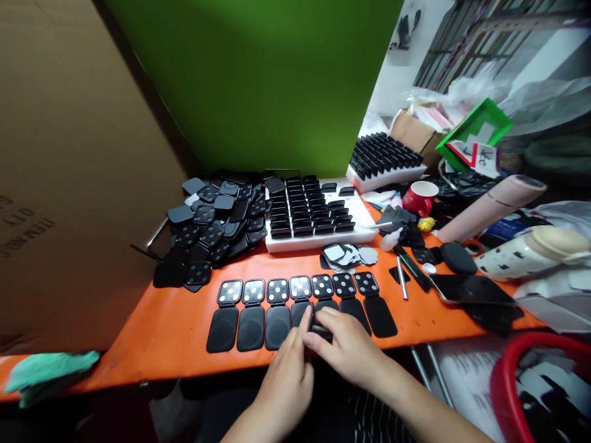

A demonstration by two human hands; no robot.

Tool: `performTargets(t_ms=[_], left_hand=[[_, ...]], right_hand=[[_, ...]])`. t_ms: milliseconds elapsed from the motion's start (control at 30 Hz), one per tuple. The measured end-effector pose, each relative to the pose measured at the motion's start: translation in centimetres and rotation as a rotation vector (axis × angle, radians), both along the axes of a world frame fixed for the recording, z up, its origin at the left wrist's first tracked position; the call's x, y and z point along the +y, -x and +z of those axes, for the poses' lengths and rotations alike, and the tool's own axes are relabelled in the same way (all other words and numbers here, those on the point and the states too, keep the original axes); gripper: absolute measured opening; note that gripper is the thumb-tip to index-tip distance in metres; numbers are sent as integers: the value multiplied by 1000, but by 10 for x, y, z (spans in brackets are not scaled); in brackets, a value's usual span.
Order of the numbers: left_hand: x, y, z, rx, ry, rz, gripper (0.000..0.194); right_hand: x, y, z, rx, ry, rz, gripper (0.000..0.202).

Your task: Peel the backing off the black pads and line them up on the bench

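Right hand (pixel 347 342) pinches dark piece (pixel 322 333) between hands, at front of case row (pixel 300 287); left hand (pixel 287 371) alongside, grip cannot be told. Risk: case row knocked askew; likely cause, fingers working so close. Worktop (pixel 184 335): orange, cluttered at right. Green panel (pixel 258 80) behind, cardboard box (pixel 69 154) left.

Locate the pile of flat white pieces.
In the head view, the pile lies right of centre on the orange table, between the nearer white tray and the row of dotted black squares.
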State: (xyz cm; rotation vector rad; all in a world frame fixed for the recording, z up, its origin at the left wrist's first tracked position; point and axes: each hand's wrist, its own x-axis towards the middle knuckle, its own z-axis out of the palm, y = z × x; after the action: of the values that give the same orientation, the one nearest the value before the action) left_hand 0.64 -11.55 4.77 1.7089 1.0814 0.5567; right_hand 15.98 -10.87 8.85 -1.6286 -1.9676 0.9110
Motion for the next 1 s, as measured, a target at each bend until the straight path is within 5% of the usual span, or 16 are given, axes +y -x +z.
performTargets(t_ms=[133,300,500,600,767,867,1000], left_hand=[[1,-3,0,-213,244,97,70],[5,-4,4,-555,796,164,92],[6,1,15,-635,958,165,87],[3,1,13,-506,781,135,82],[-3,2,2,-62,132,34,70],[-8,6,-1,114,-3,-36,71],[-13,11,-1,242,-98,-91,73]], right_hand=[[-2,5,-4,138,-14,-22,22],[-4,6,-12,548,261,-163,18],[-3,2,-20,840,505,-169,31],[-3,3,-16,747,445,-187,28],[-3,3,-1,262,66,-195,19],[-4,0,5,63,35,-103,20],[-5,-2,1,106,98,-80,17]])
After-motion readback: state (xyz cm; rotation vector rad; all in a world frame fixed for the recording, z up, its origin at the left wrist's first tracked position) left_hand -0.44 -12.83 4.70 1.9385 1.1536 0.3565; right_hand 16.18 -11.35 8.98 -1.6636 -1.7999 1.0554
